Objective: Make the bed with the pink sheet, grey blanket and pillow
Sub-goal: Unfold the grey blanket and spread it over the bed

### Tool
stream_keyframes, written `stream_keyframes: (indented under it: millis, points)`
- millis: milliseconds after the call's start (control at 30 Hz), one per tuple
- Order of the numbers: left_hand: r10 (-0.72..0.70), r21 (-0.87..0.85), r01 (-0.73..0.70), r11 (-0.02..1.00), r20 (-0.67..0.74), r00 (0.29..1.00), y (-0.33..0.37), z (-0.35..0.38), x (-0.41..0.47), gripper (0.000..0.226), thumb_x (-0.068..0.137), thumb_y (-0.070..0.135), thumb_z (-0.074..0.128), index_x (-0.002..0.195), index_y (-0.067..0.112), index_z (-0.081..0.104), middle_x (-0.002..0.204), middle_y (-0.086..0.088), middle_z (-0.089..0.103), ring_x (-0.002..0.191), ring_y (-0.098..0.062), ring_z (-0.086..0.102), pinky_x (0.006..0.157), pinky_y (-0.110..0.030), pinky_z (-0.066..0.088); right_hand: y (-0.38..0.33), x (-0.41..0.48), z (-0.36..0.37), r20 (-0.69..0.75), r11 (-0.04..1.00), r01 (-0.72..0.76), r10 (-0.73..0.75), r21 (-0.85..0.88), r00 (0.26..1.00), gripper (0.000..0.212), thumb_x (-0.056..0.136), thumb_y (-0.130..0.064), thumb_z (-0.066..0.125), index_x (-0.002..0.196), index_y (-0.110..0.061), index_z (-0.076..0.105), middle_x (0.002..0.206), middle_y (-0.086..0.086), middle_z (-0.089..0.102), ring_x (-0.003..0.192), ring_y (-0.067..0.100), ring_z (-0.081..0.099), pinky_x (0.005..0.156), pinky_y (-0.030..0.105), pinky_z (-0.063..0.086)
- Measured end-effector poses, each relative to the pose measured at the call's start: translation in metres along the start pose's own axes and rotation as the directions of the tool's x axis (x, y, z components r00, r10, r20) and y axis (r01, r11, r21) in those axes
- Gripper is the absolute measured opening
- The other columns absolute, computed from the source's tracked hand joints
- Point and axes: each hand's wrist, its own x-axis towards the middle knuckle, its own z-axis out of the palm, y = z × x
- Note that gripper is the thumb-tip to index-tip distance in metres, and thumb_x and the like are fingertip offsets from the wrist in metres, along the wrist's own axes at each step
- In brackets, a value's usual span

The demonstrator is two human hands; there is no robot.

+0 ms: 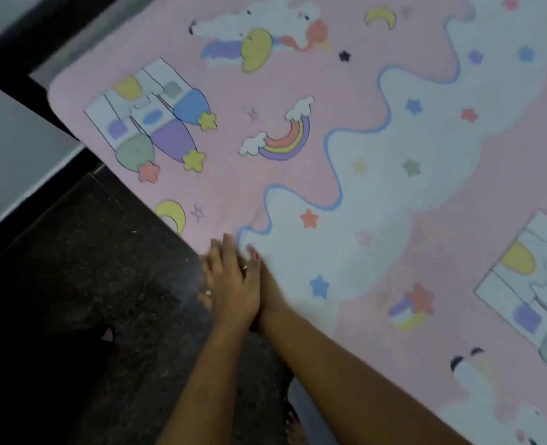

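Now, head view. The pink sheet (346,91) lies spread flat over the bed, running from under both hands to the far corner beyond the fingertips. The left hand (232,287) lies flat on the sheet at the bed's near edge, fingers straight and close together, gripping nothing. The right hand (267,285) sits just beside it and partly under it, touching it. With the blur and the overlap I cannot tell whether its fingers lie flat or pinch cloth. The dark floor (105,252) is directly left of the left hand. The grey blanket and the pillow are not in sight.

Judgement: the step looks like smoothing or tucking the sheet edge. The sheet stage seems nearly done, and blanket and pillow are not yet laid as far as this view shows.

Risks:
1. Both hands work one spot. A hard push toward the floor side could drag the sheet off square and skew the far corner.
2. Sliding pressure may bunch cloth ahead of the fingertips into a ridge.
3. If this edge is loose, it may slip toward the floor. Whether it is tucked is hidden beneath the hands.
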Motion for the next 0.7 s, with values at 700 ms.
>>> stream_keyframes:
  millis: [700]
  points:
    - [-0.109, -0.263, 0.073, 0.962, -0.124, 0.986, -0.016, -0.1, 0.157, 0.056, 0.099, 0.037, 0.036, 0.15, 0.023, 0.019, 0.159, 0.002, 0.007, 0.146, -0.019, 0.005, 0.116, -0.037, 0.008, 0.001, 0.175, -0.053, -0.01, 0.89, 0.321, -0.336, 0.325, 0.942, 0.061, 0.094, -0.028, 0.044, 0.149, -0.01, 0.026, 0.155, 0.011, 0.027, 0.143, 0.024, 0.023, 0.121, 0.04, 0.009]
